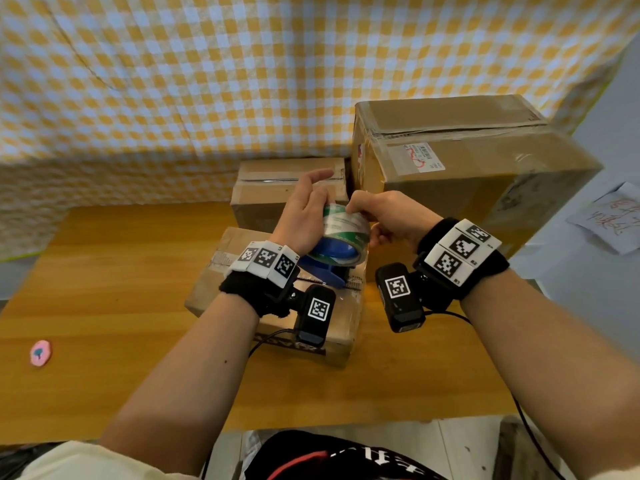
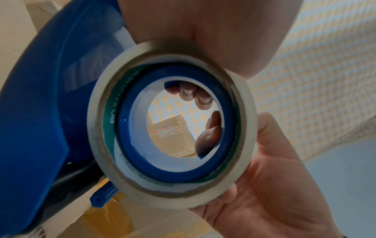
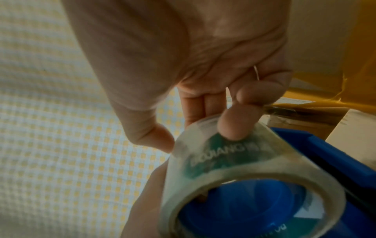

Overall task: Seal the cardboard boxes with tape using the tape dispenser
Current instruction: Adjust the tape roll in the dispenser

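Observation:
A blue tape dispenser (image 1: 325, 271) carrying a clear tape roll (image 1: 346, 226) with a green core is held up above a small cardboard box (image 1: 277, 320) on the table. My left hand (image 1: 304, 213) grips the roll from the left, index finger stretched out; in the left wrist view its palm (image 2: 274, 177) cups the roll (image 2: 97, 128) beside the dispenser body (image 2: 40, 112). My right hand (image 1: 384, 213) is curled over the roll's top. In the right wrist view a fingertip (image 3: 231, 127) presses the tape surface (image 3: 223, 159) while the thumb touches the roll's edge.
A second small box (image 1: 263, 192) sits behind the near one, and a large taped box (image 1: 467, 168) with a label stands at the right. The wooden table (image 1: 104, 271) holds a pink round item (image 1: 41, 353). Yellow checked cloth (image 1: 173, 81) hangs behind.

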